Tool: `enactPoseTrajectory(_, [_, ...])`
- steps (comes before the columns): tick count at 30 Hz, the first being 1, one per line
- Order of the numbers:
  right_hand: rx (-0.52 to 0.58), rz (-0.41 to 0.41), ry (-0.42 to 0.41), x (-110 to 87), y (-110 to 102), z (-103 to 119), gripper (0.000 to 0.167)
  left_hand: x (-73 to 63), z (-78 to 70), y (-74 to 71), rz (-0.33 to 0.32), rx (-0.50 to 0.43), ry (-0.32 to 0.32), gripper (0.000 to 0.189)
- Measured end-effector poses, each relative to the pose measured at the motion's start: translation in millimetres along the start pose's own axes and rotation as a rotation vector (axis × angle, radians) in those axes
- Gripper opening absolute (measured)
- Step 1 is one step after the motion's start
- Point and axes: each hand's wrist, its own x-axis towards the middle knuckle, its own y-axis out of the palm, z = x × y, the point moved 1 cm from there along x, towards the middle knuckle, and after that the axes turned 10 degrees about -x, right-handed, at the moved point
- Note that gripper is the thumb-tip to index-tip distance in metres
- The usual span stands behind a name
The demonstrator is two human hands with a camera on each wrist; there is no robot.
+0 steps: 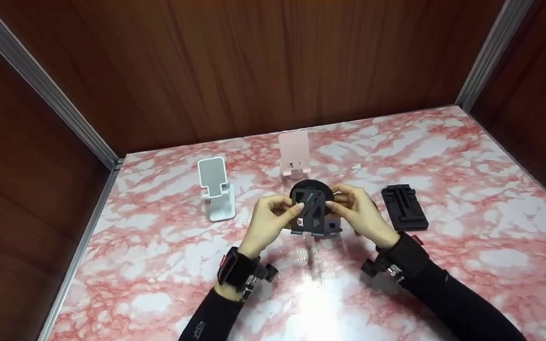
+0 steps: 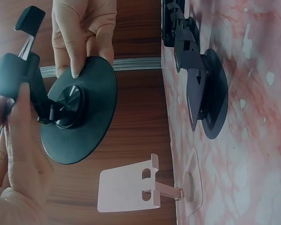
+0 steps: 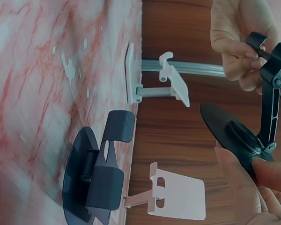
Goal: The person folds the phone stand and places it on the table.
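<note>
A black phone stand with a round disc base [image 2: 91, 136] is held up above the table between both hands. My left hand [image 1: 268, 220] grips the slotted phone cradle [image 1: 318, 222], its thumb on the face. On the other side, my right hand [image 1: 360, 215] pinches the disc's rim between thumb and fingers. The right wrist view shows a hinged arm [image 3: 268, 115] joining cradle and disc at an angle. Below and behind it, a dark phone stand [image 3: 105, 187] with its own round base rests on the table, partly hidden in the head view.
A white phone stand [image 1: 222, 206] stands upright on the left. Farther back is a pink phone stand [image 1: 294, 149]. To the right lies a folded black stand [image 1: 403, 208]. Wooden panels [image 1: 254, 71] enclose the red-and-white marbled table [image 1: 159, 270] at the back and sides.
</note>
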Motion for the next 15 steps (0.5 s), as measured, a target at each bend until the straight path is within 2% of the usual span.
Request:
enactPoseTrajectory(5, [-0.069,-0.017,-0.061,-0.4,0,3,0.015,-4.2,-19.6,4.0,0.022,-0.007,-0.056,0.017])
enactPoseTrajectory(7, [-0.096,-0.027,-0.096,-0.8,0,4,0.014,-4.0,-20.8,3.5,0.027,-0.007,-0.073,0.017])
enactPoseTrajectory(12, [-0.128,-0.053,-0.173,-2.8,1,7,0.014,0.3,-3.2,-2.0,0.042,-0.003,-0.104,0.018])
enactPoseTrajectory(15, [-0.130,-0.057,-0.198,-4.3,2,8,0.016,0.7,1.7,-4.1,0.044,-0.020,-0.109,0.019])
